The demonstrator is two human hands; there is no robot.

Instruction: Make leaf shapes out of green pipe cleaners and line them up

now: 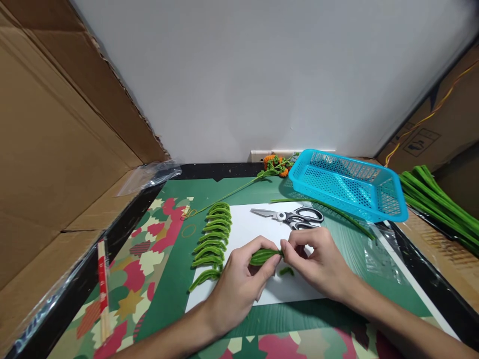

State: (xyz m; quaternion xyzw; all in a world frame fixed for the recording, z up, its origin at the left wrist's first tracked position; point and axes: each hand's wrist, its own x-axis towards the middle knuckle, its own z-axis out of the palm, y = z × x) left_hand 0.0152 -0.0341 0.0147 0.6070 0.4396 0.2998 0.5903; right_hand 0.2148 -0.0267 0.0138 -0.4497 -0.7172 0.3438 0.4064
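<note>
From where I stand, a pair of bare hands is working over a sheet of white paper laid on a green mat. The left hand is curled, its thumb and fingers closed around a fuzzy green leaf-shaped piece, which lies sideways just above the paper. The right hand is half-curled, with its thumb and forefinger drawn together at the narrow tip of that piece; whether they grip it firmly I can't tell. Just below the right hand's fingertips lies a small green scrap. Along the paper's left side runs a column of curved green strips, one behind another. Beyond the hands, scissors lie with their blades pointing left. A green stem stretches in front of the blue basket, and orange flowers lie beside the basket's left end. Chopsticks in a red-marked wrapper rest far left.
</note>
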